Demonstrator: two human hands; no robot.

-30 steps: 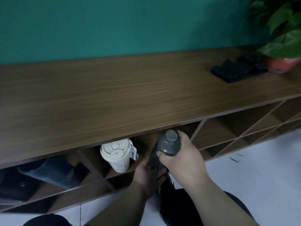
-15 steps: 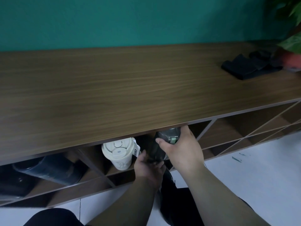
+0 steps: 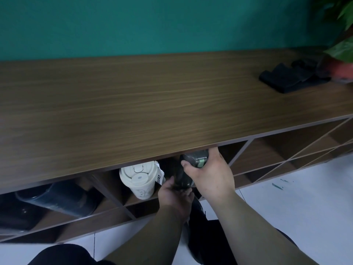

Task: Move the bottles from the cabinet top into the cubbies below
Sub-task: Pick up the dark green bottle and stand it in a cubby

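The dark bottle [image 3: 188, 170] sat half inside the cubby beside the white coffee cup [image 3: 140, 178]; my right hand [image 3: 209, 175] gripped its cap end, my left hand [image 3: 175, 196] cupped its base. Best to slide it in level, clear of the counter [image 3: 152, 104] edge.

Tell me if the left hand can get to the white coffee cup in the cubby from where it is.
Probably yes. The left hand is under the dark bottle, just right of the white coffee cup, with nothing visible between them. But it is helping hold the bottle, so it would have to let go first.
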